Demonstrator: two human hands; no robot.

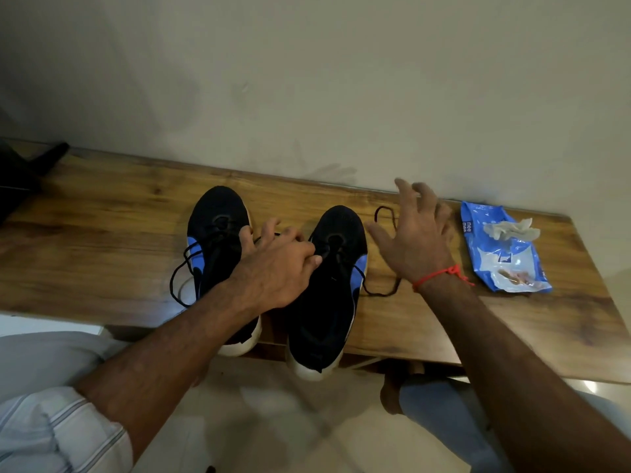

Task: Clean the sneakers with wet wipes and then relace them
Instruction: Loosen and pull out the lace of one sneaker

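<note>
Just beyond the right hand's [415, 238] spread, empty fingers [404, 191]: wet-wipes pack [503, 254], long axis front-to-back. Left hand [273, 264] gripping sneaker laces [186, 268], farther off.

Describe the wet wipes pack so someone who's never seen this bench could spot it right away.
Start at the long wooden bench against the wall and go to its right end, past the two black sneakers and the open right hand. The wet wipes pack lies flat there: the only blue, crinkled plastic item, with a white wipe poking out.

Dim indoor light, soft shadows, wide-angle distortion
</note>
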